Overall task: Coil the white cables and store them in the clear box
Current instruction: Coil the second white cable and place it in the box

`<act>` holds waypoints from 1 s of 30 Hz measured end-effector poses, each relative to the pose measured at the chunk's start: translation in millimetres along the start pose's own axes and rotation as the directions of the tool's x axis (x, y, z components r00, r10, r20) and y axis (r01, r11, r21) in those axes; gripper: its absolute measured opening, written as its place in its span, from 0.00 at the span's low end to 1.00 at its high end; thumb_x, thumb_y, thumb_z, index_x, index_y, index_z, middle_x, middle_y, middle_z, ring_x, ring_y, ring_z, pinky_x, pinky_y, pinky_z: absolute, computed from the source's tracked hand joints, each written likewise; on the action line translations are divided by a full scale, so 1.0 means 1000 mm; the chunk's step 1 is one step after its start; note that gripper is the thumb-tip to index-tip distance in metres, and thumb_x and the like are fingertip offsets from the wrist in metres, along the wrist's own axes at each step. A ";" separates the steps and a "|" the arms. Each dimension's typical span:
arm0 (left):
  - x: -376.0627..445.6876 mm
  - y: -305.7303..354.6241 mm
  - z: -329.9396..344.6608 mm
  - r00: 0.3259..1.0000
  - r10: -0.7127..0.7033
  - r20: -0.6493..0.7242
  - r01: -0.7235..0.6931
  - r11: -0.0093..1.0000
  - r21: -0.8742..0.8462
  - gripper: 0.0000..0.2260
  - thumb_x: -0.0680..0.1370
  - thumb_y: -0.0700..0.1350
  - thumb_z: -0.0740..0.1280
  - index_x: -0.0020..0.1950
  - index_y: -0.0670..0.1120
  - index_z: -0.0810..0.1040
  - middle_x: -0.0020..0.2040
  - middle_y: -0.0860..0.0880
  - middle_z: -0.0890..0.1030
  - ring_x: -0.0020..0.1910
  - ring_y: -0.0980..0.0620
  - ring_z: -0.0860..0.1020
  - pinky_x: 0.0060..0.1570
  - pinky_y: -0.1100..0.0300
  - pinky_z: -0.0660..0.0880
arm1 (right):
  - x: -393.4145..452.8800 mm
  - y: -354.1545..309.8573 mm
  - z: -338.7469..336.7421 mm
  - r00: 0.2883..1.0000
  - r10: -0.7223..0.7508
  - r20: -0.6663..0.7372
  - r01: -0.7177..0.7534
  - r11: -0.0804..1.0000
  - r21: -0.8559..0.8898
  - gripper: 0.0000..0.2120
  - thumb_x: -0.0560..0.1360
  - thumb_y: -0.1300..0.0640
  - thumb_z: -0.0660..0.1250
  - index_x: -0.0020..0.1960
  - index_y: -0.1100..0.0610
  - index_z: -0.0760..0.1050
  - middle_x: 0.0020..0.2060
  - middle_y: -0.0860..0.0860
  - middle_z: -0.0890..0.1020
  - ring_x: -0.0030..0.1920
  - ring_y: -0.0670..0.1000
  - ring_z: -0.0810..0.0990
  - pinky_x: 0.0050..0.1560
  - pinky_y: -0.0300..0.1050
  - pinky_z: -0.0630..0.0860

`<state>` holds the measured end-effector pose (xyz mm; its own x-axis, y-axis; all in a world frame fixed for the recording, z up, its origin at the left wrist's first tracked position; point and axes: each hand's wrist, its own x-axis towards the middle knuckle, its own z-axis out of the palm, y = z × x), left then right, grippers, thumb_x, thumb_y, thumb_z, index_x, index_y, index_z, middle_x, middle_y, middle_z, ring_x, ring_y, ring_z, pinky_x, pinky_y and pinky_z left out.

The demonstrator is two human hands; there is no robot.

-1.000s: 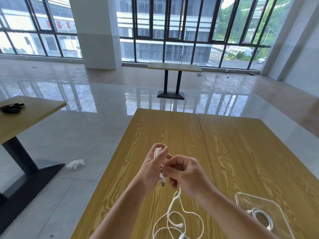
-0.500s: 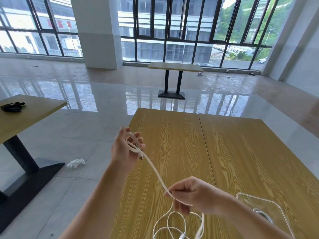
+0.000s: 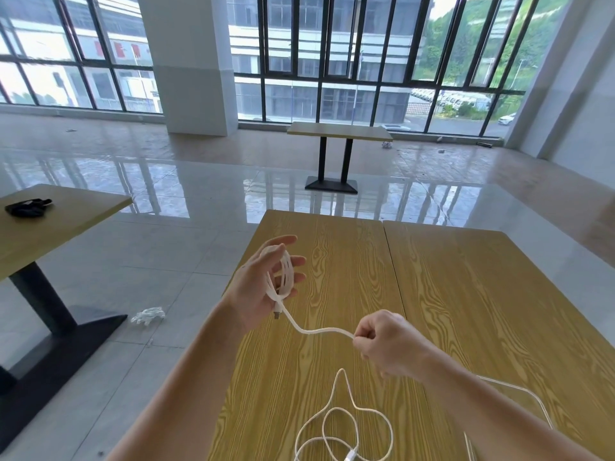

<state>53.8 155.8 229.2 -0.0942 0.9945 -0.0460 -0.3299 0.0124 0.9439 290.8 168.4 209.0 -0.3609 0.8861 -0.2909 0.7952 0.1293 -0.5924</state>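
My left hand (image 3: 263, 287) is raised over the wooden table's (image 3: 349, 261) left edge with a white cable (image 3: 319, 331) looped a few turns around its spread fingers; a plug end hangs below the palm. The cable runs right to my right hand (image 3: 386, 344), which pinches it in a closed fist. From there the slack drops to loose loops on the table near the bottom edge. The clear box (image 3: 535, 404) lies at lower right, mostly hidden behind my right forearm; its contents are not visible.
A second table (image 3: 66, 221) with a black object (image 3: 28, 206) stands to the left. Crumpled white plastic (image 3: 148, 316) lies on the tiled floor between the tables. Another table (image 3: 339, 133) stands far ahead near the windows.
My hands went apart, then closer again. The left hand rose to the left with more cable turns around its fingers; the right hand slid along the cable and lifted it.
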 end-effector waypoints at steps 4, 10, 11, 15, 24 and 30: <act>-0.006 -0.010 0.004 0.999 -0.022 0.048 0.017 0.995 0.098 0.11 0.82 0.48 0.61 0.56 0.54 0.82 0.47 0.45 0.82 0.46 0.44 0.80 0.44 0.51 0.76 | -0.001 -0.008 -0.009 0.995 0.041 -0.092 -0.010 0.951 0.308 0.07 0.79 0.58 0.66 0.44 0.60 0.80 0.37 0.56 0.86 0.28 0.49 0.80 0.30 0.42 0.80; -0.011 -0.025 0.010 0.996 -0.083 0.045 0.077 0.991 0.109 0.10 0.84 0.46 0.60 0.60 0.48 0.79 0.44 0.43 0.80 0.48 0.43 0.80 0.51 0.44 0.78 | -0.008 -0.022 -0.018 0.996 -0.023 -0.087 0.077 0.713 0.697 0.07 0.81 0.61 0.64 0.45 0.59 0.76 0.29 0.54 0.80 0.25 0.49 0.72 0.24 0.41 0.68; -0.012 -0.027 0.011 0.995 -0.094 0.043 0.088 0.989 0.118 0.10 0.84 0.46 0.60 0.60 0.48 0.79 0.45 0.43 0.79 0.49 0.43 0.80 0.52 0.44 0.78 | -0.009 -0.025 -0.018 0.996 -0.035 -0.083 0.085 0.666 0.741 0.07 0.81 0.61 0.63 0.45 0.59 0.76 0.29 0.54 0.79 0.25 0.49 0.71 0.23 0.41 0.67; -0.016 -0.033 0.017 0.991 -0.123 0.054 0.114 0.983 0.145 0.10 0.84 0.46 0.59 0.61 0.49 0.78 0.46 0.43 0.79 0.49 0.41 0.81 0.53 0.43 0.78 | -0.013 -0.033 -0.018 0.995 -0.079 -0.055 0.085 0.461 0.883 0.07 0.81 0.63 0.61 0.49 0.61 0.78 0.29 0.54 0.78 0.25 0.49 0.71 0.24 0.41 0.66; -0.022 -0.042 0.030 0.979 -0.157 0.130 0.155 0.988 0.022 0.10 0.84 0.44 0.59 0.63 0.47 0.76 0.46 0.43 0.78 0.44 0.42 0.83 0.42 0.49 0.80 | -0.017 -0.036 -0.011 0.992 -0.120 -0.028 0.069 0.356 0.932 0.11 0.79 0.66 0.60 0.58 0.62 0.78 0.31 0.56 0.79 0.27 0.51 0.71 0.29 0.45 0.67; -0.022 -0.041 0.034 0.988 -0.128 0.088 0.127 0.992 0.014 0.10 0.83 0.45 0.61 0.63 0.46 0.76 0.49 0.44 0.78 0.40 0.48 0.80 0.35 0.56 0.76 | -0.018 -0.032 -0.008 0.992 -0.125 -0.015 0.067 0.424 0.903 0.13 0.81 0.66 0.60 0.59 0.57 0.80 0.32 0.55 0.79 0.28 0.51 0.72 0.29 0.45 0.67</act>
<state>101.1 136.8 203.0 0.0318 0.9900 -0.1372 -0.3263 0.1401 0.9348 275.9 152.2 239.0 -0.4502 0.8694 -0.2034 -0.1270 -0.2878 -0.9492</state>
